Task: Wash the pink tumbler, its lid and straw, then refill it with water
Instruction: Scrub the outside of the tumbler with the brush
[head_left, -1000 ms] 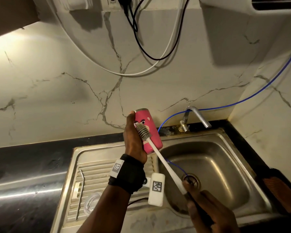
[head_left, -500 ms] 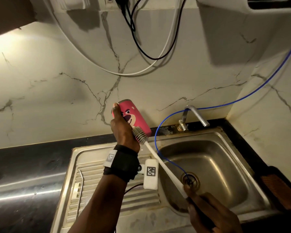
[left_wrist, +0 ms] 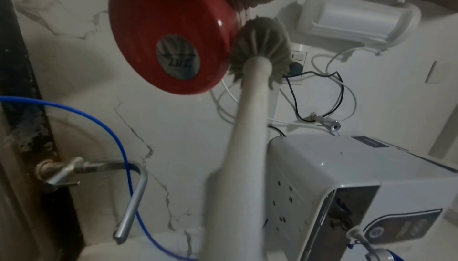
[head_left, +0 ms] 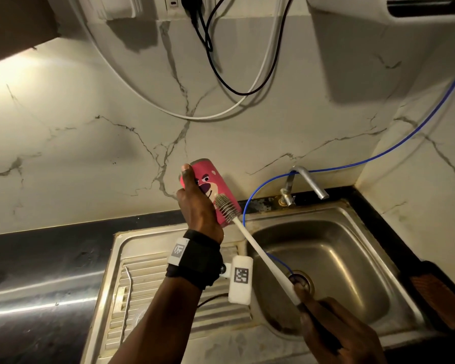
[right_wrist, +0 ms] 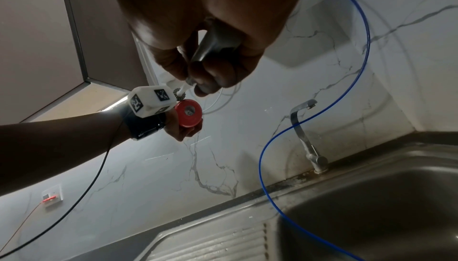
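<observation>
My left hand (head_left: 195, 203) grips the pink tumbler (head_left: 210, 190) with a bear face, tilted above the sink's back edge, its base pointing down to the right. The base (left_wrist: 178, 57) with its round sticker fills the left wrist view. My right hand (head_left: 323, 324) grips the white handle of a bottle brush (head_left: 260, 256) low over the basin. The grey bristle head (head_left: 225, 208) lies against the tumbler's outer wall near the base, and it also shows in the left wrist view (left_wrist: 260, 49). A metal straw (head_left: 126, 298) lies on the drainboard.
The steel sink basin (head_left: 352, 245) is below my right hand, with the tap (head_left: 307, 185) behind it. A blue hose (head_left: 250, 203) loops from the wall into the drain. The ribbed drainboard (head_left: 147, 274) sits left. A white water purifier (left_wrist: 347, 177) hangs above.
My left hand raised the tumbler up and to the left and turned it, so the bear face now shows. The brush head followed and stays on the outer wall.
</observation>
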`<state>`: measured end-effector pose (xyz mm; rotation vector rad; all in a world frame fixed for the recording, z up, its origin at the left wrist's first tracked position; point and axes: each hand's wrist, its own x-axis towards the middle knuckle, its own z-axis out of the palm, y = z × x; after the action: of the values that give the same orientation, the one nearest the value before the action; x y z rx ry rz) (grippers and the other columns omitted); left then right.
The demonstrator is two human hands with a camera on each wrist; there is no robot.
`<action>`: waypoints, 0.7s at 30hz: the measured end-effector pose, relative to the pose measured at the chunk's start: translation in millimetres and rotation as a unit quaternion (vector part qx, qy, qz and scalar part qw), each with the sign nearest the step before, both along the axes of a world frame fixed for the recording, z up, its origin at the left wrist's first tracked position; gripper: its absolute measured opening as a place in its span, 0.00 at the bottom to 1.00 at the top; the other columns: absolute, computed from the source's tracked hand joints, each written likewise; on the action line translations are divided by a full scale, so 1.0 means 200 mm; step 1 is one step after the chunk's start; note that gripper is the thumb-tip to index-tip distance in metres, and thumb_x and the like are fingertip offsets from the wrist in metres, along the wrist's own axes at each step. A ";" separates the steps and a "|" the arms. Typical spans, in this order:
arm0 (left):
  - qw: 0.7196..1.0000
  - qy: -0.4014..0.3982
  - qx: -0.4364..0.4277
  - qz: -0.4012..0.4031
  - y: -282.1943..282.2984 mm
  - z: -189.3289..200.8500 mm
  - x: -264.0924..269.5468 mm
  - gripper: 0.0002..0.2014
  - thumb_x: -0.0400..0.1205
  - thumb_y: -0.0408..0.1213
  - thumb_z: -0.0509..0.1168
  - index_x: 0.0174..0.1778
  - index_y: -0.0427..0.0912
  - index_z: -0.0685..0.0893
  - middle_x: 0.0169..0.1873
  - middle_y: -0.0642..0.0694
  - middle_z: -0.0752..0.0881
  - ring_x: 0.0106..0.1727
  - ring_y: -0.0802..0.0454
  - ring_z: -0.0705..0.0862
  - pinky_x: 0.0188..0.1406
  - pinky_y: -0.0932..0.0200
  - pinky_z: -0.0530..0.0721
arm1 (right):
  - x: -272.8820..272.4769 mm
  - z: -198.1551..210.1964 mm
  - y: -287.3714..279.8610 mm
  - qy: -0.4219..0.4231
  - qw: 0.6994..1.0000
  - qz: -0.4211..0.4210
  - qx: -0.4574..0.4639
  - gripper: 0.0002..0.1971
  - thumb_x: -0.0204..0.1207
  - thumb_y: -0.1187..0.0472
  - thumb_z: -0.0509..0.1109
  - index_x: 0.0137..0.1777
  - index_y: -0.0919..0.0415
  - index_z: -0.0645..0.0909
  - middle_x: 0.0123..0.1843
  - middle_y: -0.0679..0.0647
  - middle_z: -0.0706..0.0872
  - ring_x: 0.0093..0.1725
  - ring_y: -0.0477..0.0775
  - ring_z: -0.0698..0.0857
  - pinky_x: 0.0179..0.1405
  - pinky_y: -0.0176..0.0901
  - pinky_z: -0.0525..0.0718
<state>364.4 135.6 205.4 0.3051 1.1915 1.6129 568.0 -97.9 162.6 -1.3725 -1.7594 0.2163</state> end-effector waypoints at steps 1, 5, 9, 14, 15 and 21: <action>1.000 -0.002 -0.001 -0.014 -0.01 -0.01 0.02 0.40 0.78 0.77 0.66 0.69 0.43 0.84 0.58 0.38 0.93 0.54 0.40 0.94 0.53 0.35 0.95 | -0.01 0.00 0.02 0.009 1.000 0.000 -0.003 0.18 0.80 0.53 0.70 0.69 0.50 0.89 0.44 0.41 0.87 0.36 0.32 0.80 0.45 0.18 0.77; 0.999 -0.008 0.007 -0.040 -0.04 -0.03 0.07 0.49 0.68 0.81 0.68 0.70 0.41 0.84 0.54 0.36 0.93 0.50 0.39 0.95 0.53 0.33 0.95 | -0.03 0.01 0.06 0.039 0.999 0.006 -0.009 0.20 0.81 0.54 0.70 0.71 0.53 0.87 0.44 0.40 0.84 0.37 0.30 0.79 0.44 0.19 0.77; 1.000 -0.015 0.000 0.002 0.01 0.01 0.00 0.37 0.81 0.73 0.67 0.68 0.41 0.85 0.50 0.40 0.93 0.49 0.41 0.94 0.52 0.37 0.95 | 0.00 0.01 0.00 0.047 0.999 0.011 -0.014 0.19 0.86 0.46 0.65 0.69 0.52 0.88 0.47 0.34 0.84 0.43 0.21 0.80 0.48 0.18 0.78; 1.000 -0.009 0.006 -0.030 -0.04 0.00 0.03 0.43 0.75 0.77 0.67 0.69 0.40 0.85 0.55 0.38 0.93 0.49 0.41 0.95 0.48 0.39 0.95 | -0.01 0.03 0.02 0.072 0.997 0.014 -0.026 0.20 0.83 0.47 0.67 0.70 0.51 0.88 0.47 0.25 0.81 0.41 0.25 0.82 0.45 0.18 0.78; 0.999 -0.005 0.009 -0.037 -0.05 -0.01 0.05 0.44 0.74 0.77 0.68 0.70 0.39 0.84 0.54 0.37 0.92 0.48 0.41 0.94 0.48 0.39 0.95 | -0.01 0.03 0.03 0.083 0.996 0.015 -0.025 0.20 0.81 0.50 0.68 0.71 0.51 0.88 0.47 0.25 0.81 0.41 0.26 0.83 0.45 0.18 0.78; 0.999 -0.006 0.003 -0.036 -0.04 0.05 0.01 0.30 0.86 0.69 0.65 0.62 0.44 0.88 0.45 0.46 0.93 0.51 0.41 0.93 0.54 0.37 0.94 | 0.02 0.01 0.00 0.058 0.998 0.020 -0.020 0.19 0.86 0.46 0.65 0.69 0.52 0.89 0.46 0.20 0.77 0.40 0.22 0.79 0.46 0.18 0.77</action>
<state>366.9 127.0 215.5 0.3374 1.1547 1.5537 571.7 -98.8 164.0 -1.3283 -1.6952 0.3468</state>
